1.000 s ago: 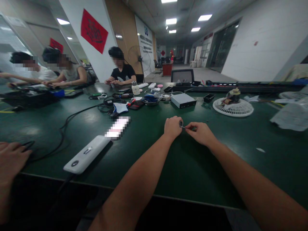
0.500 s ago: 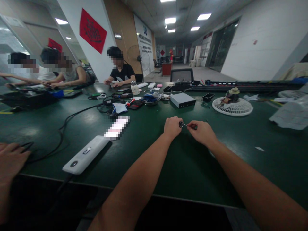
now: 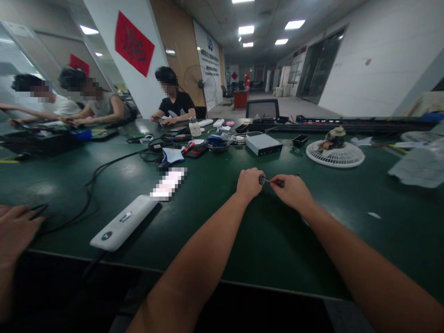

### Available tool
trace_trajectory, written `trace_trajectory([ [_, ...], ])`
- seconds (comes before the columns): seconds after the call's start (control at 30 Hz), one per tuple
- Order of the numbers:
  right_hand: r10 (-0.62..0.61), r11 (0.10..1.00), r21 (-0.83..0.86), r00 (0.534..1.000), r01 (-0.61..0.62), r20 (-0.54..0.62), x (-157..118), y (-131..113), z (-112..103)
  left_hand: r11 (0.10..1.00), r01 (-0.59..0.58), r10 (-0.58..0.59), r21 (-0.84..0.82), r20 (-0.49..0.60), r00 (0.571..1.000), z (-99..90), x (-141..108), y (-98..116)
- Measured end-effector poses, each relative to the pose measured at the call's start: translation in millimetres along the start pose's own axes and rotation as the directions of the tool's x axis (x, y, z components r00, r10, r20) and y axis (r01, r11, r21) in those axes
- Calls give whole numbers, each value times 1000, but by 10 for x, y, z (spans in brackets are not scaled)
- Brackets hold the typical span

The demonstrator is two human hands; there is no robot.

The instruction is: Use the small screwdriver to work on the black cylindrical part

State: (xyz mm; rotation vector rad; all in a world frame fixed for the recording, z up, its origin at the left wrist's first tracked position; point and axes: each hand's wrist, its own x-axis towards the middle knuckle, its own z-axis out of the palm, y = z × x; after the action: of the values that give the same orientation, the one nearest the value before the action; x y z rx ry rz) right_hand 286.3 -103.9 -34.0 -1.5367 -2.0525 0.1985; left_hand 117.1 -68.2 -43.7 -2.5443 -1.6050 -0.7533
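Note:
Over the green table [image 3: 277, 259], my left hand [image 3: 249, 184] is closed around a small dark round part [image 3: 262, 179], whose ringed end faces right. My right hand [image 3: 291, 189] pinches a thin screwdriver [image 3: 277, 182], its metal shaft pointing left at the face of the round part. The tip meets the part or is very near it; which one is too small to tell. Behind my hands lies a silver-grey box [image 3: 263, 144] with a dark front.
A white power bank-like device [image 3: 125, 224] and a bright phone [image 3: 169, 184] lie left. Cables [image 3: 88, 194] run across the left side. Another person's hand [image 3: 19, 226] rests at the left edge. A white fan grille [image 3: 335, 153] is at back right. People sit across the table.
Both hands have stayed nearly in place; the round part and the screwdriver have shifted very slightly.

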Motion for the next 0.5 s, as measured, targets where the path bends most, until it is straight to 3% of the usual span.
trace_trajectory([
  [0.23, -77, 996, 57, 996, 74, 52, 4, -48, 12, 1000, -2, 2, 17, -14, 1000, 26, -4, -37],
  [0.5, 9, 1000, -23, 995, -7, 96, 20, 50, -13, 999, -35, 36, 26, -25, 999, 34, 1, -28],
])
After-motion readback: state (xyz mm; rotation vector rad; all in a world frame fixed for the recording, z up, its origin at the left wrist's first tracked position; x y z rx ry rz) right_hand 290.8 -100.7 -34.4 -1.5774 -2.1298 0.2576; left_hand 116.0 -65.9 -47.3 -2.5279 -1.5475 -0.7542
